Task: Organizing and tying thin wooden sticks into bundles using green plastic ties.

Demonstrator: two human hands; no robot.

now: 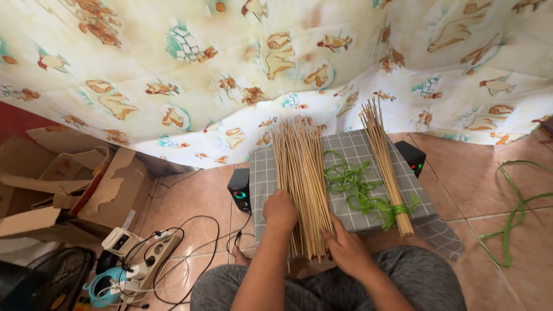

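brown torn cardboard boxes [63, 184] lie on the tiled floor at far left, with a black fan [52, 282] and a white power strip [152, 253] trailing black cables just in front of them. next comes a small black speaker with a green light [239, 190], standing against the left edge of a low tabletop covered in grey checked cloth [351, 151]. on that cloth lies a loose bundle of thin pale bamboo sticks [300, 173], fanned slightly and running away from the person. left hand [280, 210] rests on top of the bundle near its close end, fingers curled down over the sticks. right hand [345, 247] is at the bundle's near end, fingers closed lightly against the stick tips. to the right, tangled green plastic strips [351, 181] lie on the cloth, then a smaller bundle of sticks tied with a green strip [386, 167]. a second black speaker [413, 156] sits beyond, and a long green strip [512, 213] loops on the floor at far right.
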